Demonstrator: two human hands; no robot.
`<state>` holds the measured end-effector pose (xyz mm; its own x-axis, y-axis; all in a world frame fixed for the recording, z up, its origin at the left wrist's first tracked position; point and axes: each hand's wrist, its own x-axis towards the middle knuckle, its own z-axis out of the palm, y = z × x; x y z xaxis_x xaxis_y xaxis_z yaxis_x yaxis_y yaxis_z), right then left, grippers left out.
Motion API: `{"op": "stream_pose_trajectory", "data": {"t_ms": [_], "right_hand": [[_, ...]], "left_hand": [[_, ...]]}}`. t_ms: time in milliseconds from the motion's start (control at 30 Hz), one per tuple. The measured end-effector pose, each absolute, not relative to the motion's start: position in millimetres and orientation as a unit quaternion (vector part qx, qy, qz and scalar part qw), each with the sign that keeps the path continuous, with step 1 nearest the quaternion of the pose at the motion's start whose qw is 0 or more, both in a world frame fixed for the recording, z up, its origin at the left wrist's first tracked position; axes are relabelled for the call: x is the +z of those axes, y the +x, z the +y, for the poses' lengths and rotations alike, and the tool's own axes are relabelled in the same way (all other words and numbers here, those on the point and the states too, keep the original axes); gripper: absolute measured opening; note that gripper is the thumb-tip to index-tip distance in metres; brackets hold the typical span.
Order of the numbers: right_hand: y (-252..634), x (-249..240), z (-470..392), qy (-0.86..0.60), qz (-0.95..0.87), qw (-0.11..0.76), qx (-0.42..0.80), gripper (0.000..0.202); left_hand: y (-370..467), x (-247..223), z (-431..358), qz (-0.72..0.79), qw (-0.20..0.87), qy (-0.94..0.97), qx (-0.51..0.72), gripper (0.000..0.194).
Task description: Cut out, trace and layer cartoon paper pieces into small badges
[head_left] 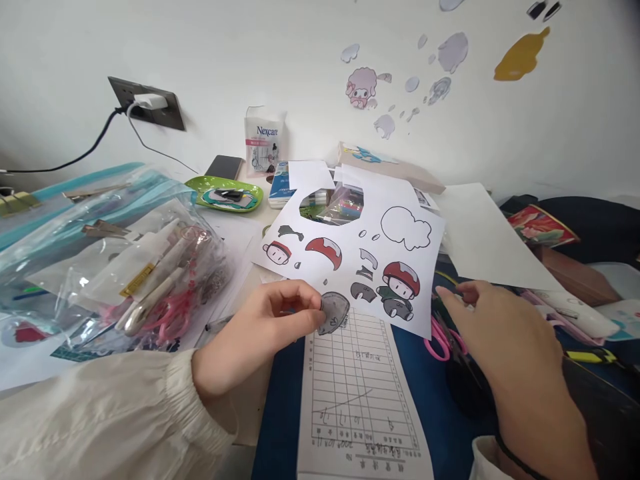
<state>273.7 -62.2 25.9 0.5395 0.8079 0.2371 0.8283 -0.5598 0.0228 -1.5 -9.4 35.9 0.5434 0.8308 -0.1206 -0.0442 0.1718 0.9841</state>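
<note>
My left hand (273, 327) pinches a small grey paper cutout (334, 313) between thumb and fingertips, over the lower edge of a white sheet (345, 233) with printed cartoon figures. The sheet has a large cut-out hole near its top, plus a mushroom-capped figure, red cap pieces, grey parts and a cloud outline. To the right of the sheet, my right hand (500, 333) hovers with thumb and forefinger apart and nothing visible between them. Pink-handled scissors (439, 341) lie beside that hand, partly hidden. Below the cutout is a printed form (365, 387) with handwriting.
A clear zip bag (115, 260) with pink scissors and other tools fills the left. Behind it are a green plate (225, 193) with paper pieces and a Nexcare packet (265, 143). On the right lie blank paper (500, 240) and a yellow cutter (590, 357).
</note>
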Motion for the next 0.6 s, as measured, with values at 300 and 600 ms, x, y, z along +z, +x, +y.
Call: {"op": "stream_pose_trajectory", "data": {"t_ms": [300,600], "right_hand": [[243,26,-56,-0.797,-0.543,0.246,-0.098,0.027],[206,38,-70,-0.573,-0.661,0.348,0.337,0.013]], "left_hand": [[-6,40,-19,0.344,0.685,0.584,0.268,0.013],[-3,38,-21,0.365,0.683,0.581,0.25,0.014]]}}
